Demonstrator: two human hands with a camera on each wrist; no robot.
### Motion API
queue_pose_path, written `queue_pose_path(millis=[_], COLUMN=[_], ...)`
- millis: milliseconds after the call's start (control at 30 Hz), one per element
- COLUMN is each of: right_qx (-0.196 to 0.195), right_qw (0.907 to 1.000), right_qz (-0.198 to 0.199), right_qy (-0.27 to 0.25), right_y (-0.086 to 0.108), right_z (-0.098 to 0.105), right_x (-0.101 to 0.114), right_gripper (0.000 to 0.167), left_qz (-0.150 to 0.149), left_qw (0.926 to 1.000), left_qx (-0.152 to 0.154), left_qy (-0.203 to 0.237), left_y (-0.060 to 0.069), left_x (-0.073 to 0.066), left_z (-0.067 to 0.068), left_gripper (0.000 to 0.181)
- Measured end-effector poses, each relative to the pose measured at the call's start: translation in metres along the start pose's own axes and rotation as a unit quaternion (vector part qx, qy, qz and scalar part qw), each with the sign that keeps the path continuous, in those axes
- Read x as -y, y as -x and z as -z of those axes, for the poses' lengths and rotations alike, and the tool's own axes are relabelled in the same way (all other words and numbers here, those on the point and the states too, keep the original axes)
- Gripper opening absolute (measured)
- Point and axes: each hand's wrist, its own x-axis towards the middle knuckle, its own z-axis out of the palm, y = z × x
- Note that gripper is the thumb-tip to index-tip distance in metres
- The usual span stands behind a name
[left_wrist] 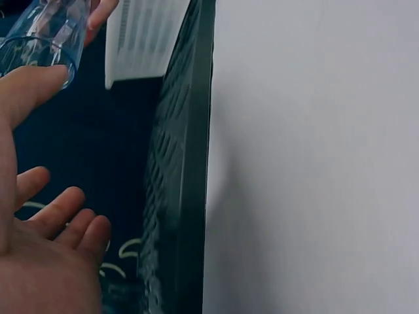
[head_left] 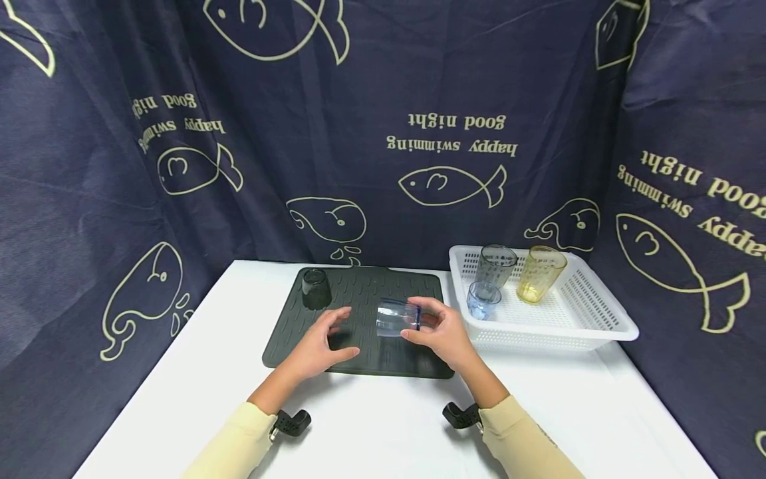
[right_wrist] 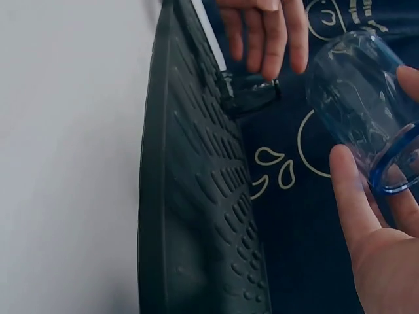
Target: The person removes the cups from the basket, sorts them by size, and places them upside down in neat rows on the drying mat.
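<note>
A clear, blue-tinted drinking glass (head_left: 395, 318) is held sideways above the dark drying mat (head_left: 365, 359). My right hand (head_left: 439, 332) grips it near its blue rim, thumb on one side and fingers on the other. The glass's base points left, towards my left hand (head_left: 320, 346), whose fingers and thumb are spread apart with nothing between them. In the right wrist view the glass (right_wrist: 357, 98) tilts, and its blue rim lies by the fingers. A dark glass (head_left: 316, 290) stands upside down on the mat's far left part, beyond my left hand.
A white perforated basket (head_left: 574, 319) stands right of the mat. Inside are a grey glass (head_left: 495, 265), a yellow glass (head_left: 540, 274) and a small pale-blue glass (head_left: 483, 299). A dark fish-print curtain (head_left: 371, 159) surrounds the back and sides of the white table (head_left: 371, 426).
</note>
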Motion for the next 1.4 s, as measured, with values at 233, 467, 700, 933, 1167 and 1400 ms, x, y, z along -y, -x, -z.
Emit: queue_pose_path(millis=[233,467,700,933,1167,1400], right_qx=[-0.024,-0.045,-0.065,-0.088,-0.097,-0.096], right_qw=[0.9994,0.9980,0.9969,0.9946,0.9932,0.9920], right_qz=[-0.025,-0.036,-0.028,-0.033,-0.029,-0.024], right_qy=[0.005,0.025,0.033,0.045,0.059,0.078], right_y=[-0.015,-0.031,-0.046,-0.058,-0.069,-0.077], right_z=[-0.010,-0.018,-0.023,-0.027,-0.028,-0.028], right_x=[-0.006,-0.011,-0.021,-0.026,-0.030,-0.036], right_gripper=[0.065,0.064,0.065,0.065,0.065,0.067], left_qz=[0.019,0.057,0.086,0.135,0.168,0.164], left_qw=[0.9973,0.9860,0.9727,0.9570,0.9469,0.9421], left_qx=[0.007,0.016,0.020,0.029,0.050,0.055], left_qy=[-0.070,-0.156,-0.215,-0.255,-0.269,-0.288], left_y=[0.009,0.021,0.032,0.041,0.048,0.049], left_x=[0.014,0.034,0.049,0.055,0.062,0.063], left_z=[0.020,0.046,0.070,0.088,0.095,0.099], left_gripper=[0.081,0.079,0.076,0.086,0.095,0.098])
